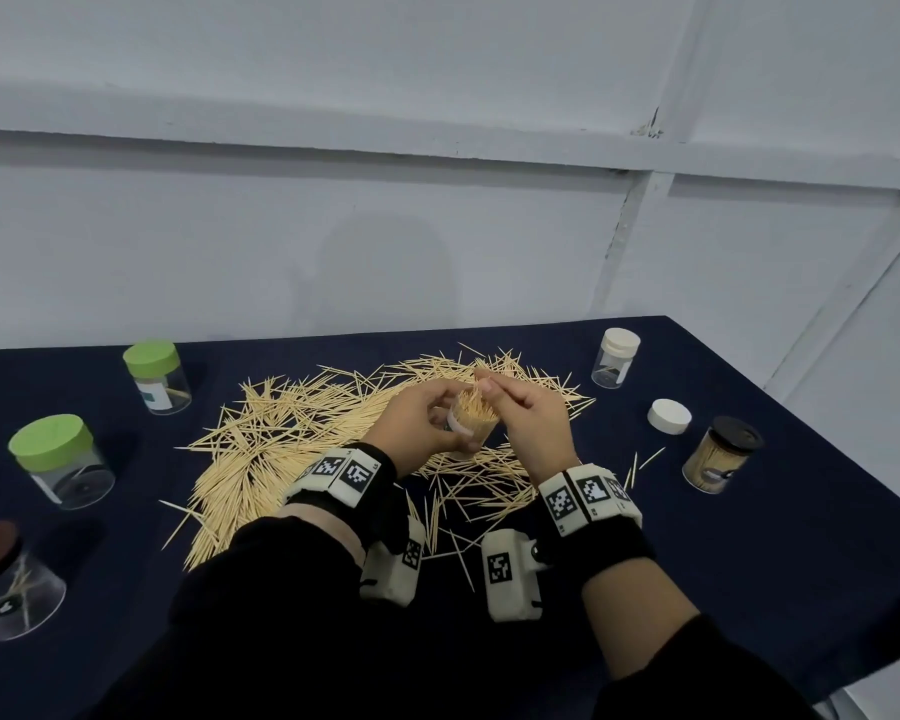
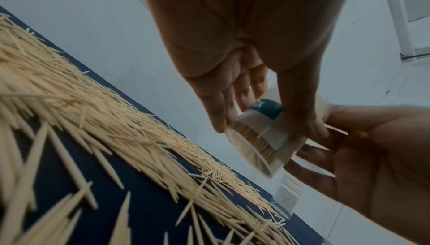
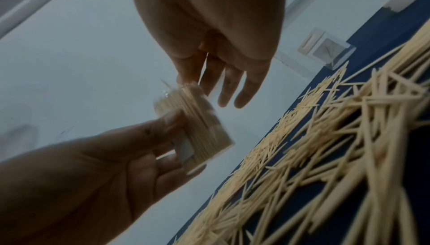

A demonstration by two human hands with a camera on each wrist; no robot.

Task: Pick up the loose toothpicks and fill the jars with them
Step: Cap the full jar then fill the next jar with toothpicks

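Left hand: my left hand [image 1: 421,419] is curled round a small clear jar [image 1: 470,426], lifted off the table [image 1: 749,537] above the middle of the heap; thumb on one side, fingers [image 2: 223,109] on the other.

Right hand: my right hand [image 1: 528,407] sits at the jar mouth, thumb and forefinger pinched together over the stick tips. The head view suggests a few toothpicks between them, but I cannot tell for certain. The other fingers [image 3: 242,90] hang relaxed.

Jar state: open, no lid, tilted, mouth up and away from me. It is packed with toothpicks standing lengthwise, and looks almost full.

Key relation: the sticks in the jar run along the jar's own axis, so anything added must go in parallel to that axis, point first. The right hand is the one at the mouth; the left only steadies.

Loose toothpicks [image 1: 302,433]: a large heap lies directly below both hands on the dark blue cloth, crossing in all directions.

Loose lid: a white lid [image 1: 669,416] rests to my right, nearer the right hand.

Other jars: two green-lidded jars [image 1: 61,459] and a dark-lidded one at left, a white-capped jar [image 1: 615,357] and a black-capped full jar [image 1: 720,454] at right.

Judgement: this jar is close to done, most jars remain nearly empty.
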